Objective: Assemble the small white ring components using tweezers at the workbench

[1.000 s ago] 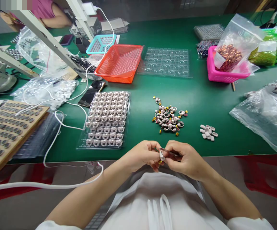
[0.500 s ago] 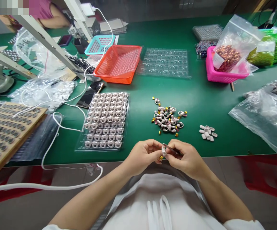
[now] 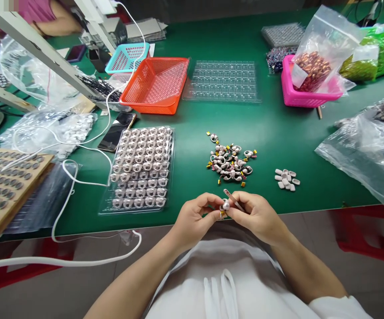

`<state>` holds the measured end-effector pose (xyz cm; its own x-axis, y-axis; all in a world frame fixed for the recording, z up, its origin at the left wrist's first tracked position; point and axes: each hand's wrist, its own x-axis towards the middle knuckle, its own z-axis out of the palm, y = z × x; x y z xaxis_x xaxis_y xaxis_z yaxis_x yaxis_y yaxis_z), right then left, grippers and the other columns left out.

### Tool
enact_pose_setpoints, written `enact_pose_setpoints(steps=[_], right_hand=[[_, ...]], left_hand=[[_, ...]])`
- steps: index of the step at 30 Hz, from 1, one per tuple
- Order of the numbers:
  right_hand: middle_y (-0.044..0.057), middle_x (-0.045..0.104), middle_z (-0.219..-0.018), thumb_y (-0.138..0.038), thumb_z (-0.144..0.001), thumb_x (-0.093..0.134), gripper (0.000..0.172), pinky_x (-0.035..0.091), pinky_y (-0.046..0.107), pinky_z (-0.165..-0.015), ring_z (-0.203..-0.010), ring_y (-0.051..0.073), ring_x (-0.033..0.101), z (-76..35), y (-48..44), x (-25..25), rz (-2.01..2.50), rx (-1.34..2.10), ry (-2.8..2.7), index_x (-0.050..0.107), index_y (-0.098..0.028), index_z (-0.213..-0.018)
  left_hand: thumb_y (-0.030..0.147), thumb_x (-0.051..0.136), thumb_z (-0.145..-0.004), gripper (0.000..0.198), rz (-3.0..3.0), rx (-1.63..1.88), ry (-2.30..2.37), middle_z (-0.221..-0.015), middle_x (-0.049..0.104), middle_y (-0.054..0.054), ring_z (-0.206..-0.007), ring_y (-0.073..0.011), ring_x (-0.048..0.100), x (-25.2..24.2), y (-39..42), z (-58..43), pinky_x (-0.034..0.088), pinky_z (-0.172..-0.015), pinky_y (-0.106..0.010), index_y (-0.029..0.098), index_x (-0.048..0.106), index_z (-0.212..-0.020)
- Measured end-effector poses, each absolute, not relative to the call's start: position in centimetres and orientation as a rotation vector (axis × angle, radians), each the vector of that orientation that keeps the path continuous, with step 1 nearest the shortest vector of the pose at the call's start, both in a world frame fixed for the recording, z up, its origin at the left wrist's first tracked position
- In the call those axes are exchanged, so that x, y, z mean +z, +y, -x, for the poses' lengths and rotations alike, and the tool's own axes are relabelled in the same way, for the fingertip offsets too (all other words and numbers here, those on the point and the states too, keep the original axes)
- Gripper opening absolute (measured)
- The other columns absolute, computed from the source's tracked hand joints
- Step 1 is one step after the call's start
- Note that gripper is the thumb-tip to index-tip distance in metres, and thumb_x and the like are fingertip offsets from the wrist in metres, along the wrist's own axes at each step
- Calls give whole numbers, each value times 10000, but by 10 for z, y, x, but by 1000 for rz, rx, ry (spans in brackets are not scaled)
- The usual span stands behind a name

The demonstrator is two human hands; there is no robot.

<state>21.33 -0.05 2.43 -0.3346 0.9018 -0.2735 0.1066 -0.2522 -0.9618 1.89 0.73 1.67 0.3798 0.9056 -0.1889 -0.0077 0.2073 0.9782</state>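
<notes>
At the table's near edge, my left hand point(image 3: 200, 215) pinches a small pale grey earbud-like part point(image 3: 225, 204) with a yellow tab point(image 3: 222, 213) hanging below it. My right hand point(image 3: 256, 215) is closed on slim flat tweezers point(image 3: 233, 199), whose broad end points up and left; its fingertips meet the same part. Just beyond my hands is a loose pile of similar ring-shaped parts point(image 3: 230, 164) with yellow tabs. To the right of that pile lie several small pale oval caps point(image 3: 286, 179).
A clear tray filled with grey parts point(image 3: 140, 168) is on the left, by a white cable point(image 3: 75, 177) and phone point(image 3: 117, 132). Behind stand an orange basket point(image 3: 158, 106), a clear blister tray point(image 3: 223, 82) and a pink basket point(image 3: 306, 101). A person's arm point(image 3: 57, 24) shows far left.
The tweezers have swung more upright, with their broad end now above my fingers. The held part has turned slightly. The whole view has shifted a little.
</notes>
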Motion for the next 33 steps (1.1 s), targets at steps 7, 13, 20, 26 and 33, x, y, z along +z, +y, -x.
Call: enact_pose_setpoints(steps=[7, 13, 20, 26, 33], right_hand=[[-16, 513, -770, -359, -941, 595, 199, 342, 259, -629, -703, 140, 434, -209, -1, 24, 1237, 1670, -1339, 587, -181, -853], [-41, 479, -694, -320, -940, 576, 188, 303, 240, -549, -612, 113, 388, -203, 2, 30, 1298, 1598, -1389, 579, -174, -822], [-44, 506, -662, -264, -911, 590, 140, 286, 224, -504, -563, 98, 381, -202, 4, 32, 1309, 1505, -1488, 627, -161, -823], [-26, 560, -660, -262, -914, 597, 153, 320, 221, -513, -584, 110, 441, -205, 8, 27, 1285, 1568, -1507, 654, -150, -825], [-7, 625, -723, -222, -899, 623, 119, 369, 218, -539, -617, 116, 514, -206, 9, 31, 1285, 1527, -1532, 706, -161, -839]], left_hand=[[106, 606, -876, 151, -1571, 772, 1083, -914, 751, -30, -798, -159, 698, 20, 10, -12, 554, -766, -244, 185, 698, -966], [60, 633, -862, 191, -1753, 761, 1101, -919, 772, -22, -798, -142, 711, 22, 11, -8, 544, -763, -205, 180, 708, -991], [83, 647, -856, 160, -1735, 709, 1138, -892, 781, -26, -769, -155, 723, 26, 14, -7, 567, -737, -215, 177, 729, -956], [127, 668, -849, 128, -1573, 692, 1141, -897, 783, -33, -786, -173, 738, 24, 11, -7, 591, -749, -233, 179, 741, -940], [164, 715, -839, 94, -1305, 751, 1128, -889, 772, -29, -807, -173, 737, 14, 5, -8, 608, -761, -237, 187, 748, -924]])
